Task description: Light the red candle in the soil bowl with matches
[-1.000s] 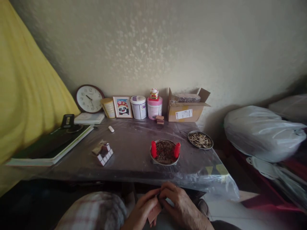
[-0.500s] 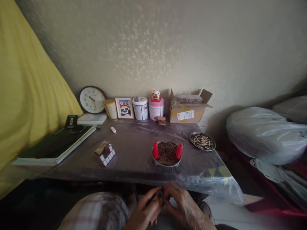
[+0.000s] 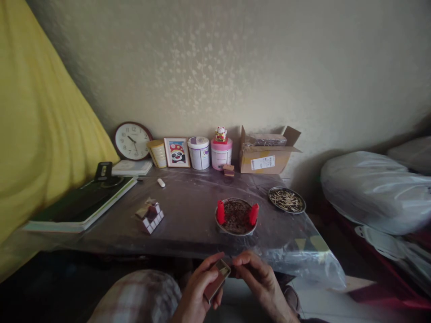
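Observation:
My left hand (image 3: 198, 291) grips a small matchbox (image 3: 217, 278) low in front of me, below the table's front edge. My right hand (image 3: 261, 280) is beside it, its fingers pinched together at the box's open end; what they hold is too small to make out. Just beyond on the table stands a round metal dish (image 3: 236, 216) of dark bits with two red candles (image 3: 220, 212) on its rim. A second metal dish (image 3: 287, 200) with several matchsticks lies to its right.
A plastic sheet covers the dark table (image 3: 188, 211). On it lie a folded snake puzzle (image 3: 150, 216), a black tablet on a book (image 3: 81, 204), a clock (image 3: 132, 141), tins, a framed picture (image 3: 177, 152) and a cardboard box (image 3: 267, 154). Plastic-wrapped bundles (image 3: 373, 190) lie at the right.
Both hands have lifted a little toward the table edge. The matchbox now shows more plainly in my left hand, and my right fingers have drawn slightly away from it to the right.

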Demonstrator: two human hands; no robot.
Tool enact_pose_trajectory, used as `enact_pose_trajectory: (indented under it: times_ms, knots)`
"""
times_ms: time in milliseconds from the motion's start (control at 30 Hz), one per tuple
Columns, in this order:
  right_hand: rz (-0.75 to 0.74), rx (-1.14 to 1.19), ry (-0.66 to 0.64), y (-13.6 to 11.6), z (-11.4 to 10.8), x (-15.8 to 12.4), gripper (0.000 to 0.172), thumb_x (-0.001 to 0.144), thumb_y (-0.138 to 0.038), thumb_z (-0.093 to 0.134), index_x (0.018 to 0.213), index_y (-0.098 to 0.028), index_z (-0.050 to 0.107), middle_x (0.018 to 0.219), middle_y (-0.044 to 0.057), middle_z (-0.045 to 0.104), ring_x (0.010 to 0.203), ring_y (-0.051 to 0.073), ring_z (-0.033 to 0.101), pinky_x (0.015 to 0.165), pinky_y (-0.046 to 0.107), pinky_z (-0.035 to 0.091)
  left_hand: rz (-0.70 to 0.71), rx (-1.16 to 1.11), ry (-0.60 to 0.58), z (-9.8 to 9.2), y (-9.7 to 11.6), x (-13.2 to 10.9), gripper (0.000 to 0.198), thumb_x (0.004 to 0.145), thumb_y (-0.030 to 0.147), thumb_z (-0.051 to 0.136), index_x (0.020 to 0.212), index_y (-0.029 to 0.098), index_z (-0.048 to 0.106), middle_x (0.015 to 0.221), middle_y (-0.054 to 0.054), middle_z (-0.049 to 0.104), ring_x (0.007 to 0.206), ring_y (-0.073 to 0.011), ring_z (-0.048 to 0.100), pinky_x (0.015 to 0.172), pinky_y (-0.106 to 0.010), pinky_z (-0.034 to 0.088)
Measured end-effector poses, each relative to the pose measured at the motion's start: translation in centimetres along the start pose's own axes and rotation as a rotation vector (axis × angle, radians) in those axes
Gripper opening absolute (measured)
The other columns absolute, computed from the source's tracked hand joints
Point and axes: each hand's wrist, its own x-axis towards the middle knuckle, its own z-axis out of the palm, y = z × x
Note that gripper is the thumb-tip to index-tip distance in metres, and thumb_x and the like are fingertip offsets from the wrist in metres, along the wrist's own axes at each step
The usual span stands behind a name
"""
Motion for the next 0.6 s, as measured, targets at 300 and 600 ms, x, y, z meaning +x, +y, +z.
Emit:
enact_pose_trajectory:
  times_ms: [300, 600]
  knots:
    - [-0.083, -0.013, 0.035, 0.8, 0.4, -0.2, 0.01, 0.087, -0.032, 0.064, 0.091, -0.024, 0.068, 0.088, 0.002, 0.063, 0.083, 0.017, 0.063, 0.075, 0.026, 0.054, -0.039, -0.054, 0.107, 0.4, 0.4, -0.2, 0.04, 0.067, 0.035, 0.063, 0.103, 0.019, 0.069, 0.059, 0.0, 0.062, 0.046, -0.0116, 0.048, 0.049, -0.028, 0.028]
    - [-0.302, -0.271, 0.178, 1.4, 0.7, -0.3, 0.013, 0.093, -0.018, 0.054, 0.1, -0.026, 0.06, 0.093, 0.003, 0.067, 0.084, 0.015, 0.068, 0.073, 0.022, 0.056, 0.054, -0.055, 0.102, -0.3, -0.7, 0.4, 0.042, 0.07, 0.038, 0.068, 0.109, 0.022, 0.067, 0.069, -0.002, 0.067, 0.049, -0.0129, 0.053, 0.047, -0.028, 0.031]
